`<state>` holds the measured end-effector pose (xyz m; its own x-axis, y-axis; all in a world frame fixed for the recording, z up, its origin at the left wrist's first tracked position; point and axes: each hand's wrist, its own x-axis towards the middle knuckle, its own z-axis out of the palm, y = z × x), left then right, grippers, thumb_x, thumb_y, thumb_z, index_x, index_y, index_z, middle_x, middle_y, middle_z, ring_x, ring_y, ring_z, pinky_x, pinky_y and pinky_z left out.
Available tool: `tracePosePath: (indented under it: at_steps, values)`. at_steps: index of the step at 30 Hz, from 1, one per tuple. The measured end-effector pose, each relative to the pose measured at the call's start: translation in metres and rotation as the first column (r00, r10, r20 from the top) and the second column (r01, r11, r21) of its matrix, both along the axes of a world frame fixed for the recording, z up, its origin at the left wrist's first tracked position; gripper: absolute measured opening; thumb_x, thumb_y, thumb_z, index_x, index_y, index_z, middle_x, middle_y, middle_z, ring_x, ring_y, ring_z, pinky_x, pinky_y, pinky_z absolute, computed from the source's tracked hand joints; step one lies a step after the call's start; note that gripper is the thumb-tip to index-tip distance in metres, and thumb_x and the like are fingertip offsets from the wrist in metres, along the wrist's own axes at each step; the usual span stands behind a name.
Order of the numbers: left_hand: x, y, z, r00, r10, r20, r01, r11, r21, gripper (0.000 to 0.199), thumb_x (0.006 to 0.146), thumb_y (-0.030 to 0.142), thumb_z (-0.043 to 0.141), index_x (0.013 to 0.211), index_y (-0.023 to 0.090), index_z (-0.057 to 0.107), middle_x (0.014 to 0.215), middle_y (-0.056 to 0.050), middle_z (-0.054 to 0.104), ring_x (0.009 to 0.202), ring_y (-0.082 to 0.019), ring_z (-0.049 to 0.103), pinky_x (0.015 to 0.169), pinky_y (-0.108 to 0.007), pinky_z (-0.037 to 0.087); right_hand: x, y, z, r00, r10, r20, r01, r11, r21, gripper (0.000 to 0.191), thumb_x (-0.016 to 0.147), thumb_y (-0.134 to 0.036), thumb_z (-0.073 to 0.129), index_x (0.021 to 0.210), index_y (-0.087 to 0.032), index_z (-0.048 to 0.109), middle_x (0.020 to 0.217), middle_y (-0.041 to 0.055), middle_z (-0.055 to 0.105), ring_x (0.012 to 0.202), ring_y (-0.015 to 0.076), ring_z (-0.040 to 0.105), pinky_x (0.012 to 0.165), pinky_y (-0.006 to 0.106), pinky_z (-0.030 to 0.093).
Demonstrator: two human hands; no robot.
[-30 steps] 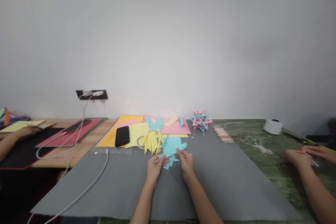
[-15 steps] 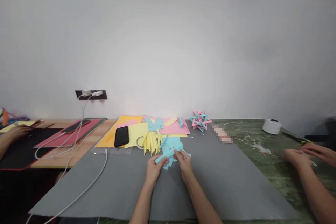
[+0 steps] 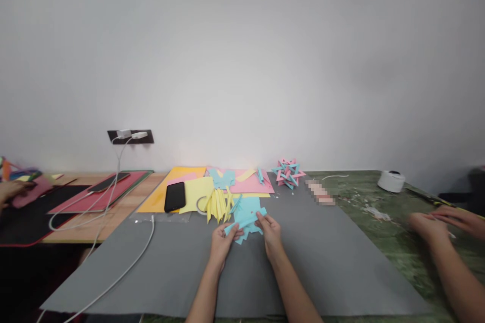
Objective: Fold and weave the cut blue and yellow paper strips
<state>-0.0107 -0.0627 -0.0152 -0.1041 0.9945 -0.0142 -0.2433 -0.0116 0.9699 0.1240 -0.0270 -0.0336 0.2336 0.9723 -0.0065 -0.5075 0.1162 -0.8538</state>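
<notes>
A narrow light-blue paper strip [image 3: 247, 221] is stretched slantwise between my two hands. My left hand [image 3: 223, 242] pinches its lower left end, thumb on top. At the upper right end, my right hand [image 3: 270, 232] grips it between thumb and fingers. Behind and below the strip lie loose light-blue paper sheets [image 3: 250, 205], partly covered by it. Just left of them fans a bunch of folded yellow paper strips [image 3: 216, 206]. Whether the held strip is folded along its length I cannot tell.
A black phone [image 3: 175, 197] rests on orange and yellow paper. Behind stands a pink-and-blue paper star ball [image 3: 288, 173]. A white cable [image 3: 132, 267] crosses the grey mat [image 3: 326, 272]. Other people's hands work at the far left [image 3: 15, 191] and right [image 3: 435, 227].
My right hand has slid slightly right along the light-blue strip, and the strip shows straighter. At the far left, another person's hand now holds a pink paper.
</notes>
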Motion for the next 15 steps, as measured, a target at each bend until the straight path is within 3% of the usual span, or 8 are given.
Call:
tracePosePath:
  at_steps: [10, 15]
  values:
    - [0.0019, -0.0024, 0.003, 1.0, -0.014, -0.02, 0.014, 1.0, -0.017, 0.032, 0.051, 0.035, 0.066, 0.071, 0.01, 0.062, 0.062, -0.007, 0.067, 0.065, -0.021, 0.062, 0.059, -0.027, 0.047, 0.0021, 0.0012, -0.0032, 0.989, -0.147, 0.01, 0.147, 0.989, -0.031, 0.031, 0.044, -0.038, 0.069, 0.053, -0.013, 0.054, 0.049, -0.001, 0.057, 0.05, 0.0134, 0.055, 0.051, 0.024, 0.044]
    - [0.0009, -0.0031, 0.0053, 0.999, -0.028, -0.023, 0.028, 1.0, -0.001, 0.033, 0.052, 0.036, 0.065, 0.071, 0.009, 0.062, 0.062, -0.008, 0.067, 0.063, -0.021, 0.062, 0.059, -0.028, 0.047, 0.0034, 0.0029, -0.004, 0.988, -0.156, 0.018, 0.157, 0.987, -0.039, 0.03, 0.046, -0.039, 0.068, 0.057, -0.013, 0.057, 0.053, -0.0005, 0.059, 0.053, 0.0136, 0.056, 0.053, 0.024, 0.044]
